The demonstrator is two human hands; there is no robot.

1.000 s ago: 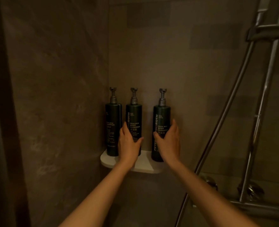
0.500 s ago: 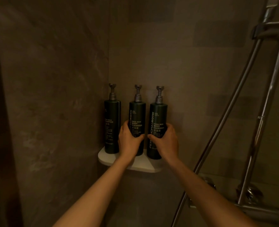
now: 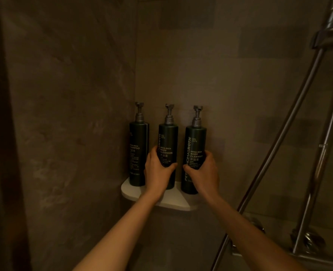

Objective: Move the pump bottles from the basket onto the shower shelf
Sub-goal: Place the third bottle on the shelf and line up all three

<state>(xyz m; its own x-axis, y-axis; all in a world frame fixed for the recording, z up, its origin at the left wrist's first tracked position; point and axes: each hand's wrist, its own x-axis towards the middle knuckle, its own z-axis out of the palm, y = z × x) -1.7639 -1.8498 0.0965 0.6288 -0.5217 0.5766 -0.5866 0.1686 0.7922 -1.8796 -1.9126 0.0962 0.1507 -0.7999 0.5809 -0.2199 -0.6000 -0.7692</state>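
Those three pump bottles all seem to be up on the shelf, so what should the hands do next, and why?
Probably let go. The left hand grips the middle bottle and the right hand the right bottle; both stand upright on the white shelf beside the shampoo bottle.

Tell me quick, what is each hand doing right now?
Left hand: closed around the middle pump bottle on the shower shelf.
Right hand: closed around the right pump bottle.
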